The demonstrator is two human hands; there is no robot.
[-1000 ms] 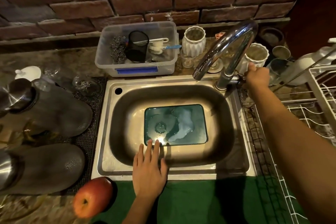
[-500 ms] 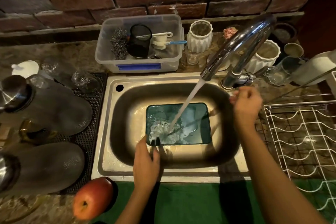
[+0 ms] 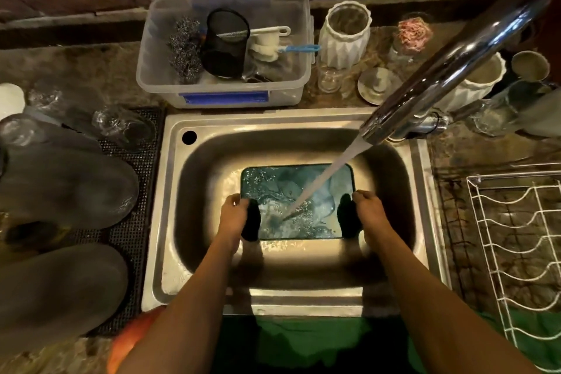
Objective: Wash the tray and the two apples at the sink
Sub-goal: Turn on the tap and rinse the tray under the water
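A teal rectangular tray point(image 3: 273, 179) lies flat in the bottom of the steel sink point(image 3: 170, 222). Water streams from the chrome faucet point(image 3: 449, 70) onto the tray's middle and splashes. My left hand point(image 3: 235, 215) grips the tray's left edge and my right hand point(image 3: 368, 212) grips its right edge. One red apple point(image 3: 130, 340) sits on the counter at the sink's front left corner, partly hidden behind my left forearm. A second apple is not in view.
A clear plastic tub point(image 3: 224, 48) with scrubbers and brushes stands behind the sink. White vases, glasses and cups crowd the back right. A white wire rack point(image 3: 516, 252) lies to the right. Dark lidded pots point(image 3: 60, 185) sit on a mat at left.
The water came on after my right hand left the faucet handle. My right hand came down to the tray's right edge and my left hand closed on its left edge.
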